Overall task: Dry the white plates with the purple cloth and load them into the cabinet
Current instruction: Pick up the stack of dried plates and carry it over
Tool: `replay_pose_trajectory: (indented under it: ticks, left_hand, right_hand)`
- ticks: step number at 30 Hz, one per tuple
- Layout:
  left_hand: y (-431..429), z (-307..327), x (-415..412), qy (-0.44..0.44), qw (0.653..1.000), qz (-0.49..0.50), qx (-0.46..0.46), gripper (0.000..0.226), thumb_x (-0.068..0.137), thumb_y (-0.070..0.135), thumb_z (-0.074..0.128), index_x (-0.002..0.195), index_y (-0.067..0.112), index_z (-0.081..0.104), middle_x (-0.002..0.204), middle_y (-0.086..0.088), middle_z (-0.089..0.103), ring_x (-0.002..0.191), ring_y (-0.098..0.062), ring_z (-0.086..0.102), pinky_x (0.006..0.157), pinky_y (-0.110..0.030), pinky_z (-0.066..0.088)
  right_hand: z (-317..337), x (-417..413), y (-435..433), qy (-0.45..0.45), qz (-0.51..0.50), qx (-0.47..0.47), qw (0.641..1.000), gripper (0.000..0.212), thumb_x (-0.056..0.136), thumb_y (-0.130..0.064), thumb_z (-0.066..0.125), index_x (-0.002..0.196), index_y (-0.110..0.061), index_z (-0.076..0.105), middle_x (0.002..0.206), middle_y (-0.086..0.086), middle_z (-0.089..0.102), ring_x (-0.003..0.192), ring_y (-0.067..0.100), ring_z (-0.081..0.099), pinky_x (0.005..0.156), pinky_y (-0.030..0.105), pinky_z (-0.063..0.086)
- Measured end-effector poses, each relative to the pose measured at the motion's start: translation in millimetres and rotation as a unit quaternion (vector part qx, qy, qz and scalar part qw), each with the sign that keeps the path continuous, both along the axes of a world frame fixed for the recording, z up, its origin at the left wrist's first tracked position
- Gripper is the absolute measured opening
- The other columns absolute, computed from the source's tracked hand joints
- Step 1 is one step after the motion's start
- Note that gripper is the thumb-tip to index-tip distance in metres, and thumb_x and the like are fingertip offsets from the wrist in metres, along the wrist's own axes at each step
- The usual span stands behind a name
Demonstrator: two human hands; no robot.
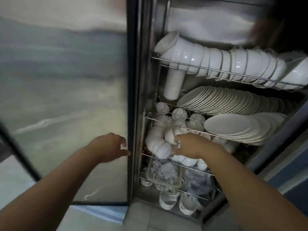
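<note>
The tall steel cabinet (146, 47) stands open, its brushed door (66, 80) smooth and dull. Glossy round white plates (233, 125) lean stacked on edge on the middle wire rack (150, 117), beside small rounded bowls (160, 144). The left hand (108, 147) hangs loosely curled at the door's edge, empty; the right hand (191, 145) reaches among the bowls, its fingertips hidden, so I cannot tell its grip

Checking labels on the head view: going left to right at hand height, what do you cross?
Steel door → left hand → cabinet frame → stacked bowls → right hand → stacked plates.
</note>
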State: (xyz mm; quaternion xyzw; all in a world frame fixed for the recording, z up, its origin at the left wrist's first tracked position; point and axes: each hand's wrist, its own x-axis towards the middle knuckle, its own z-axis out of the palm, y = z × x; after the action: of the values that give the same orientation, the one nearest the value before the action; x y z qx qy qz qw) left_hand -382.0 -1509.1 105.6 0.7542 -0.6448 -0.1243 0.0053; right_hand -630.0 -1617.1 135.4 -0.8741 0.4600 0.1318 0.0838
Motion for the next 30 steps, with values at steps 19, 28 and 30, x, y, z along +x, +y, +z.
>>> replay_pose_trajectory:
  ticks: [19, 28, 30]
  left_hand:
    - [413, -6, 16, 0.026, 0.868, 0.494, 0.037, 0.043, 0.086, 0.061, 0.056, 0.118, 0.032, 0.059, 0.116, 0.007, 0.061, 0.102, -0.014, 0.059, 0.091, -0.031, 0.049]
    - [635, -1, 18, 0.024, 0.768, 0.639, 0.034, 0.035, 0.088, 0.052, 0.058, 0.112, 0.027, 0.065, 0.11, 0.005, 0.065, 0.097, -0.013, 0.061, 0.091, -0.032, 0.05]
    - [684, 1, 21, 0.021, 0.748, 0.662, 0.043, 0.035, 0.09, 0.05, 0.057, 0.114, 0.026, 0.063, 0.112, 0.004, 0.064, 0.1, -0.014, 0.06, 0.09, -0.031, 0.05]
  right_hand:
    - [-6, 206, 244, 0.054, 0.466, 0.017, 0.883, 0.053, 0.092, -0.047, 0.056, 0.137, -0.019, 0.046, 0.134, 0.008, 0.052, 0.117, 0.026, 0.053, 0.094, 0.037, 0.045]
    - [-8, 320, 467, 0.036, 0.619, 0.032, 0.784, 0.057, 0.092, -0.05, 0.055, 0.14, -0.024, 0.041, 0.133, 0.005, 0.052, 0.115, 0.024, 0.053, 0.086, 0.033, 0.042]
    - [-11, 342, 523, 0.032, 0.646, 0.033, 0.762, 0.057, 0.092, -0.05, 0.054, 0.141, -0.024, 0.04, 0.134, 0.004, 0.051, 0.117, 0.024, 0.052, 0.087, 0.033, 0.042]
